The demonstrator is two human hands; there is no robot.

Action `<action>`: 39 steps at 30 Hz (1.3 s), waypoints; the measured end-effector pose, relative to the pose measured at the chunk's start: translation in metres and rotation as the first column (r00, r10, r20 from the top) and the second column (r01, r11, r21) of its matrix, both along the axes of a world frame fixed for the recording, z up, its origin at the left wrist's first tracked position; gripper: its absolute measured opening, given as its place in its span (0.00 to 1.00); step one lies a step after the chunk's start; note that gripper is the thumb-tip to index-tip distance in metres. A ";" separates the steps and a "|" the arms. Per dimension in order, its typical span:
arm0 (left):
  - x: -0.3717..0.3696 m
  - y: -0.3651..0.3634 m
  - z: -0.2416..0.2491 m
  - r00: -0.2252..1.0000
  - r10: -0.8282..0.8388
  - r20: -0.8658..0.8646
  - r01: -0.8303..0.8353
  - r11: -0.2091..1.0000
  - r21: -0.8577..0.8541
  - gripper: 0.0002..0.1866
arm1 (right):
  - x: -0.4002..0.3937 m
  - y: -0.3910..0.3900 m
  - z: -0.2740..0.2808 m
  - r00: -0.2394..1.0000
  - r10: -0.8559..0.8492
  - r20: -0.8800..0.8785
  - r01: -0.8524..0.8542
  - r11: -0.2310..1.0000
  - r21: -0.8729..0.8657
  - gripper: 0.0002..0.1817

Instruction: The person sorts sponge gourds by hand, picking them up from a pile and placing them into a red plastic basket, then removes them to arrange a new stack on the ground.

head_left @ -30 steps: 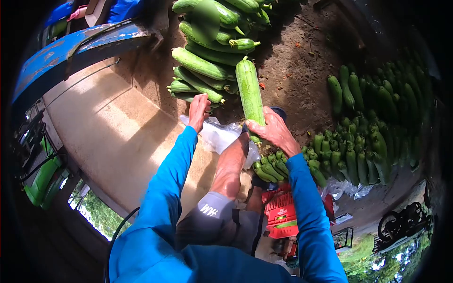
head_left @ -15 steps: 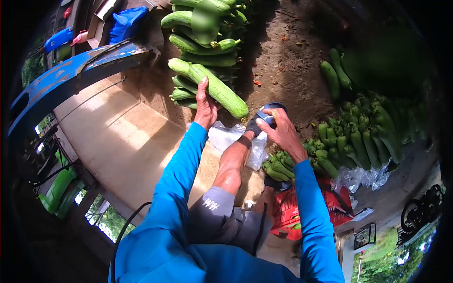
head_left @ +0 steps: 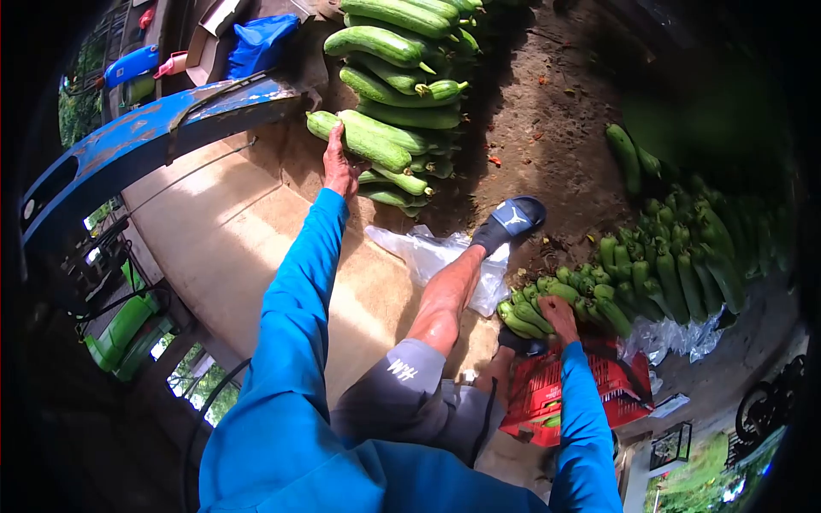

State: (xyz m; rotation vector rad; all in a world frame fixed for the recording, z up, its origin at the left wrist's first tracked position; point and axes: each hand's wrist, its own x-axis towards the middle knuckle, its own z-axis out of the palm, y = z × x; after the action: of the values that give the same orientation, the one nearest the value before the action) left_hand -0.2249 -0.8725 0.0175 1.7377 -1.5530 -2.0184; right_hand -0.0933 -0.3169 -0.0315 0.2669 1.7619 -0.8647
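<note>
My left hand (head_left: 340,171) is closed around the near end of a long light-green gourd (head_left: 368,145), with the thumb along its top. That gourd lies against the near end of a stack of similar gourds (head_left: 402,90). My right hand (head_left: 558,317) is down at the near edge of a second pile of gourds (head_left: 646,265). Its fingers are curled over the end of a green gourd (head_left: 524,315) there, and the fingertips are partly hidden.
A red plastic crate (head_left: 547,389) stands below my right forearm. Clear plastic sheeting (head_left: 492,278) lies under my sandalled foot (head_left: 513,220). A blue-painted metal beam (head_left: 162,128) crosses the left, near a blue bag (head_left: 256,44). Brown soil (head_left: 547,128) separates the two piles.
My left hand has moved the gourd left and up onto the stack. My right hand has swung from above the sandal down to the right pile. The whole view has shifted slightly.
</note>
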 end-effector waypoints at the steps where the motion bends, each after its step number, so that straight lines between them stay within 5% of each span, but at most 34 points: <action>1: -0.004 0.005 0.000 1.000 -0.013 0.020 0.013 1.000 -0.009 0.40 | 0.003 0.001 0.001 1.000 -0.005 0.000 0.005 1.000 0.006 0.22; 10: -0.035 0.020 -0.012 0.982 -0.090 0.168 0.085 0.996 0.034 0.40 | -0.008 -0.042 0.001 0.967 -0.254 0.005 0.253 0.963 -0.093 0.20; 14: -0.042 0.024 -0.021 0.933 -0.046 0.357 0.109 0.981 -0.158 0.42 | -0.031 -0.058 0.002 0.965 -0.257 0.061 0.262 0.959 -0.110 0.21; 16: -0.035 0.007 -0.033 0.936 -0.031 0.352 0.037 0.999 -0.010 0.40 | -0.035 -0.061 0.003 0.960 -0.280 0.021 0.280 0.949 -0.147 0.21; 25: -0.020 0.043 -0.034 0.876 -0.271 0.399 0.270 0.961 0.062 0.30 | 0.017 -0.038 -0.014 0.933 -0.359 -0.027 0.354 0.928 -0.114 0.22; 28: -0.012 0.114 -0.017 0.617 -0.624 0.479 0.712 0.702 -0.003 0.26 | 0.042 -0.030 -0.006 0.909 -0.417 -0.001 0.416 0.908 -0.047 0.23; 30: 0.007 0.155 -0.029 0.338 -0.827 0.449 0.929 0.370 -0.017 0.21 | 0.044 -0.022 0.012 0.875 -0.467 0.125 0.471 0.882 -0.001 0.24; 32: 0.023 0.195 -0.041 0.207 -0.961 0.182 0.945 0.245 0.219 0.20 | 0.064 -0.017 0.002 0.874 -0.476 0.094 0.481 0.876 -0.034 0.24; 34: 0.030 0.250 -0.041 0.004 -0.987 0.162 0.948 0.055 0.314 0.20 | 0.084 -0.017 0.003 0.786 -0.618 0.015 0.617 0.785 -0.058 0.25; 37: 0.044 0.316 -0.054 -0.177 -0.980 -0.086 0.938 -0.194 0.286 0.21 | 0.105 -0.003 0.013 0.688 -0.724 -0.047 0.715 0.688 -0.126 0.24; 39: 0.049 0.377 -0.045 -0.302 -0.952 -0.040 0.939 -0.304 0.161 0.19 | 0.122 0.005 0.019 0.580 -0.806 -0.116 0.788 0.592 -0.171 0.23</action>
State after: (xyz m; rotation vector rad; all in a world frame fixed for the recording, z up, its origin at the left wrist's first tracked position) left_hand -0.1762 -0.4952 -0.0274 -0.2003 -3.7711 -2.1809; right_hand 0.0289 -0.3122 -0.0126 1.0105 1.7352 -1.6729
